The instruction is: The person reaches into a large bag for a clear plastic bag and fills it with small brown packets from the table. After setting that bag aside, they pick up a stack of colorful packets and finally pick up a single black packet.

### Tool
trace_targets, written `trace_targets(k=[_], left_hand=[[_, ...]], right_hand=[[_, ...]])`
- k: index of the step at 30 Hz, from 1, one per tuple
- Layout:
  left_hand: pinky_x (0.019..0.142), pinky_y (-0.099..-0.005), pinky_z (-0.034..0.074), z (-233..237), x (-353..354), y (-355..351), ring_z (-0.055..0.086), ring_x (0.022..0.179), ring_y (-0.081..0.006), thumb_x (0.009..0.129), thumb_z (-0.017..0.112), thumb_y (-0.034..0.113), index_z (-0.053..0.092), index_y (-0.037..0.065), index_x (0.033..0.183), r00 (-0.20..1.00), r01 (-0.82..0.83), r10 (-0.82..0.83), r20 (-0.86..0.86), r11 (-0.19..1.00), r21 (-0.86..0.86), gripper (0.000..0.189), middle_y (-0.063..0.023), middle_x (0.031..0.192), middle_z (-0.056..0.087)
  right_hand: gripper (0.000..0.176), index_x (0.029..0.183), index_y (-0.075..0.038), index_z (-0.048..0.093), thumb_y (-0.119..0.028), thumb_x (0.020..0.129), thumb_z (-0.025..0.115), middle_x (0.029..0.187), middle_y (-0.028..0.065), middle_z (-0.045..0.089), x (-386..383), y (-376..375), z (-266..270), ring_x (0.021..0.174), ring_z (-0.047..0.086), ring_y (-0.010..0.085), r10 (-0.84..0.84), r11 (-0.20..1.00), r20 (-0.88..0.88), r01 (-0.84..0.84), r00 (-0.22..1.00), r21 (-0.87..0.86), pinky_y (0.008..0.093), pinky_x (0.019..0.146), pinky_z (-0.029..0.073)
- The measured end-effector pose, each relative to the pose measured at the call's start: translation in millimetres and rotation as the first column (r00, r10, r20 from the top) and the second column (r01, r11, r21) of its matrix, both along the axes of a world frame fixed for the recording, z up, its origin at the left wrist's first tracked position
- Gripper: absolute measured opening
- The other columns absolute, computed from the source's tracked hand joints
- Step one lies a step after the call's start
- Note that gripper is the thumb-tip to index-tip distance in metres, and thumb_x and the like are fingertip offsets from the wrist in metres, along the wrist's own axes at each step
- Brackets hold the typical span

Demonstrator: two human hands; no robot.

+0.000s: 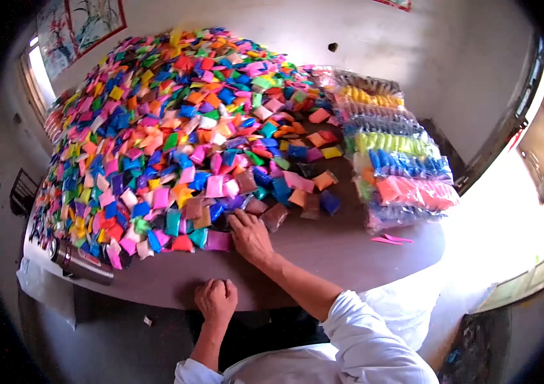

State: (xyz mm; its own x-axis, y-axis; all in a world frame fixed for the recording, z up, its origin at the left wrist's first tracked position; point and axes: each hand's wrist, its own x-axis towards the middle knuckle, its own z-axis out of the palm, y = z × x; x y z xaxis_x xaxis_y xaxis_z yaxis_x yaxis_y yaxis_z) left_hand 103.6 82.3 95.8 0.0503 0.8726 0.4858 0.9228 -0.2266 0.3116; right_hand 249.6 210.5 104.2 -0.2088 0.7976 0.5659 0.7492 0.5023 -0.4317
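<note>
My right hand [251,238] reaches to the near edge of a big heap of small colourful packets [176,141]. Its fingers point forward and touch the packets there, beside a dark one and a brown packet [275,217]; nothing shows as lifted in them. A pink packet [219,241] lies just left of the wrist. At the table's front edge my left hand [216,299] is closed in a fist, and whatever is inside it, if anything, is hidden.
Clear bags of packets sorted by colour, including a pink bag [416,192], are stacked at the right. Near them lie two pink plastic tools [391,239]. A metal flask [80,261] lies at the left edge of the brown table [156,278]. A white wall [342,25] stands behind.
</note>
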Motion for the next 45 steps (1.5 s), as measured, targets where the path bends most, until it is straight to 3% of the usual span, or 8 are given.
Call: trace_targets(k=[12, 17, 19, 21, 25, 34, 38, 45], left_hand=[[0.058, -0.0471, 0.043, -2, 0, -2, 0.056, 0.061, -0.0375, 0.081, 0.062, 0.016, 0.048, 0.004, 0.058, 0.998, -0.025, 0.027, 0.056, 0.999, -0.04, 0.029, -0.0153, 0.066, 0.057], [0.057, -0.047, 0.041, 9, 2, -5, 0.055, 0.061, -0.0371, 0.083, 0.062, 0.016, 0.048, 0.005, 0.058, 0.998, -0.042, 0.043, 0.046, 0.999, -0.003, 0.03, -0.0139, 0.064, 0.057], [0.057, -0.0456, 0.041, 14, 0, -7, 0.055, 0.061, -0.0361, 0.084, 0.063, 0.018, 0.049, 0.006, 0.059, 0.993, 0.026, -0.027, 0.115, 1.0, 0.015, 0.031, -0.0122, 0.063, 0.057], [0.058, -0.0441, 0.041, 15, 0, -8, 0.055, 0.06, -0.035, 0.085, 0.063, 0.019, 0.049, 0.006, 0.059, 0.987, 0.022, -0.031, 0.158, 0.998, 0.058, 0.032, -0.0113, 0.062, 0.056], [0.059, -0.0437, 0.041, 21, -4, -13, 0.055, 0.059, -0.0351, 0.085, 0.064, 0.022, 0.05, 0.006, 0.06, 0.979, 0.019, -0.021, 0.202, 1.0, 0.011, 0.033, -0.0115, 0.062, 0.056], [0.056, -0.0421, 0.04, 18, -16, -18, 0.053, 0.058, -0.0326, 0.086, 0.063, 0.027, 0.05, 0.004, 0.064, 0.72, 0.174, -0.001, 0.694, 0.968, -0.18, 0.035, -0.0115, 0.061, 0.052], [0.058, -0.0415, 0.04, 21, -16, -16, 0.053, 0.059, -0.0318, 0.084, 0.065, 0.032, 0.051, 0.004, 0.065, 0.88, 0.137, -0.071, 0.47, 0.985, -0.107, 0.037, -0.0109, 0.062, 0.052], [0.066, -0.042, 0.041, 0, -19, -19, 0.054, 0.071, -0.0324, 0.09, 0.06, 0.033, 0.058, 0.004, 0.079, 0.823, 0.095, -0.061, 0.565, 0.995, -0.03, 0.031, -0.0136, 0.075, 0.056]], right_hand=[[0.036, 0.119, -0.004, 0.055, 0.0, 0.084, 0.055, 0.119, 0.0172, 0.057, 3, -7, 2, 0.104, 0.057, 0.0367, 0.006, 1.0, -0.135, -0.005, 0.991, 0.006, 0.0429, 0.084, 0.049], [0.022, 0.112, 0.0, 0.058, -0.007, 0.092, 0.054, 0.094, 0.018, 0.063, 6, -24, 14, 0.091, 0.062, 0.0348, 0.083, 0.986, -0.613, -0.155, 0.786, -0.065, 0.0357, 0.078, 0.05], [0.022, 0.112, 0.0, 0.059, -0.014, 0.095, 0.055, 0.087, 0.0121, 0.063, 4, -18, -2, 0.079, 0.062, 0.0199, 0.103, 0.981, -0.705, -0.188, 0.701, -0.043, 0.0319, 0.07, 0.05], [0.021, 0.102, -0.003, 0.062, -0.021, 0.099, 0.053, 0.08, -0.0018, 0.057, 10, -16, 1, 0.065, 0.053, 0.0058, 0.02, 0.839, -0.862, -0.477, 0.507, -0.262, 0.0208, 0.055, 0.044], [0.021, 0.093, -0.006, 0.061, -0.025, 0.099, 0.055, 0.074, -0.0063, 0.054, 20, -9, -2, 0.062, 0.049, 0.0039, 0.06, 0.663, -0.885, -0.681, 0.463, -0.311, 0.0201, 0.054, 0.042], [0.022, 0.091, -0.003, 0.063, -0.024, 0.096, 0.059, 0.071, -0.0047, 0.056, 14, -25, 20, 0.061, 0.051, 0.0043, 0.208, 0.456, -0.731, -0.725, 0.65, -0.516, 0.02, 0.054, 0.043], [0.021, 0.1, -0.003, 0.066, -0.023, 0.094, 0.062, 0.076, -0.0032, 0.061, 5, -31, 15, 0.065, 0.054, 0.0044, 0.255, 0.31, -0.751, -0.787, 0.61, -0.534, 0.0205, 0.055, 0.045], [0.03, 0.103, -0.003, 0.066, -0.027, 0.087, 0.072, 0.081, -0.0015, 0.063, 11, -39, 26, 0.068, 0.057, 0.007, 0.174, 0.017, -0.889, -0.904, 0.423, -0.427, 0.0221, 0.055, 0.047]])
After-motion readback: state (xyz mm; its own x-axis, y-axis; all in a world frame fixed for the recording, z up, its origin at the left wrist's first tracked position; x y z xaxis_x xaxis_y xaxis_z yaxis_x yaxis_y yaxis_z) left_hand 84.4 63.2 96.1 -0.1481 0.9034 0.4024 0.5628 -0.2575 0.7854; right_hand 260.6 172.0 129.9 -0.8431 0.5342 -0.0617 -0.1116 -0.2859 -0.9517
